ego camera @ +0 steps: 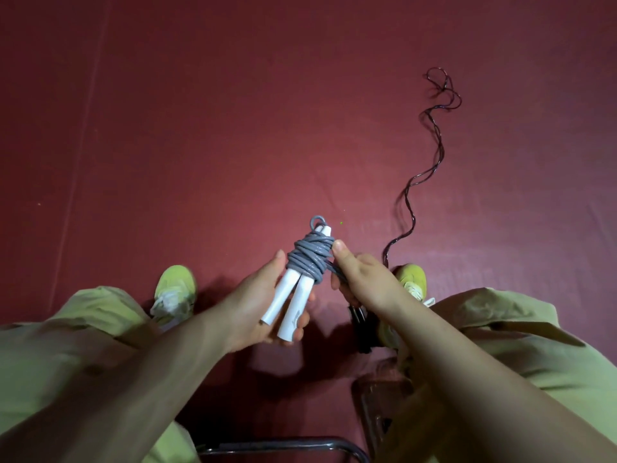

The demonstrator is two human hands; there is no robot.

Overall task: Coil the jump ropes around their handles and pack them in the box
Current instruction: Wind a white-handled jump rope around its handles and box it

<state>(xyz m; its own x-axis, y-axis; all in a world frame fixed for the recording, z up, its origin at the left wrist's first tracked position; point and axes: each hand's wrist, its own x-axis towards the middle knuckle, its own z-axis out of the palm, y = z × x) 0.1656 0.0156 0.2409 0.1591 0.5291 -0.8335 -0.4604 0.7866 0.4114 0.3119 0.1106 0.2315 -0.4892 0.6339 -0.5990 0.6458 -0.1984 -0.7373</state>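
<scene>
Red floor [233, 128] spreads under my feet, and a thin dark jump rope [430, 172] snakes loose across it, beyond my right shoe [414, 279]. Left of that shoe, my left hand [263, 302] grips two white handles [290, 305] bound by grey rope [309, 259], while my right hand [364, 279] pinches the rope's tail against the coil.

Single head-mounted wide-angle view, looking steeply down and forward from a seated person. Close on both hands at frame centre; knees at the lower corners, red floor [233, 111] filling the upper half. No second view.
</scene>
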